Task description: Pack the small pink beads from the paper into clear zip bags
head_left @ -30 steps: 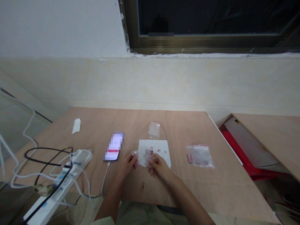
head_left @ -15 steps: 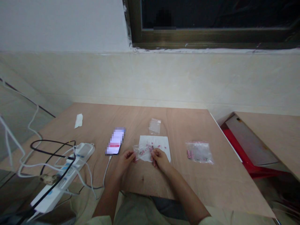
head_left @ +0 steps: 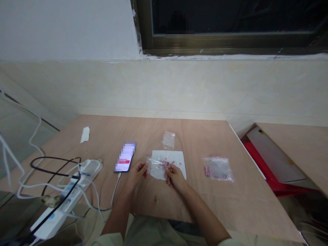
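Observation:
A small clear plastic bag [head_left: 155, 164] with a few pink pills in it is stretched between my two hands, just above a white paper sheet [head_left: 176, 158]. My left hand [head_left: 139, 171] pinches its left end and my right hand [head_left: 173, 175] pinches its right end. Several loose pink pills [head_left: 173, 162] lie on the sheet. An empty small clear bag [head_left: 168, 139] rests beyond the sheet. To the right, a larger clear bag [head_left: 217, 168] with pink pills lies flat on the wooden table [head_left: 230, 201].
A phone [head_left: 125, 159] on a white cable lies left of my hands. Further left are a white power strip [head_left: 74, 186] with tangled black and white cords and a small white scrap [head_left: 85, 134]. A red object [head_left: 266, 176] sits in the gap by the table's right edge.
My hands have drawn the small bag out flatter and a little lower over the paper. The view shifted slightly; the other things stayed where they were.

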Motion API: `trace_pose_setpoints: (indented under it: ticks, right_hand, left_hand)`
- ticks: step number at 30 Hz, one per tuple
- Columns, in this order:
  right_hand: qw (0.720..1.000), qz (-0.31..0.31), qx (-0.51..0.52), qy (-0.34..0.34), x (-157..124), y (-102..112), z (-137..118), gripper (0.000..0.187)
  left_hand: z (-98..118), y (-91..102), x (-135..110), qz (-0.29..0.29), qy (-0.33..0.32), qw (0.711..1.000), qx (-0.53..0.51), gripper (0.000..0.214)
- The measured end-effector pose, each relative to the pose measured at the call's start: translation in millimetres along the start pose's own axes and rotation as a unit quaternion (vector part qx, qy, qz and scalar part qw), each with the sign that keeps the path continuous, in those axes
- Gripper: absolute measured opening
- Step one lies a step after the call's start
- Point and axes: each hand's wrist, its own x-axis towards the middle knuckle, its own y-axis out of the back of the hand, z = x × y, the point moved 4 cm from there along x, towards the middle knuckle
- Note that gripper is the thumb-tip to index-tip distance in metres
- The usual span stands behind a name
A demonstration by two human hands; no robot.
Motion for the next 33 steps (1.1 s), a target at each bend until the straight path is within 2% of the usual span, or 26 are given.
trace_pose_setpoints:
  ticks: [5,12,15,20,28,33]
  right_hand:
    - [1.000,0.004,-0.003,-0.001,1.3,0.3,1.0,0.037]
    - [1.000,0.012,0.000,-0.013,1.8,0.4,1.3,0.036]
    - [1.000,0.013,-0.003,-0.002,1.0,0.7,0.1,0.035]
    - [1.000,0.009,-0.001,0.004,0.4,1.0,0.7,0.033]
    - [1.000,0.013,-0.006,-0.005,1.4,1.0,2.1,0.033]
    - [1.000,0.010,-0.006,-0.002,0.9,0.7,0.7,0.034]
  left_hand:
    - [4.7,-2.1,-1.2,-0.018,0.012,1.000,0.000,0.035]
    - [-16.9,-2.6,0.1,-0.082,0.078,0.991,0.078,0.044]
    - [-18.0,0.0,2.9,-0.063,0.073,0.989,0.113,0.045]
    - [-6.3,-2.4,2.0,-0.039,0.058,0.990,0.126,0.047]
    - [-0.5,-5.9,0.5,-0.047,0.053,0.991,0.113,0.047]
    - [-2.9,-6.3,2.1,-0.078,0.028,0.991,0.101,0.044]
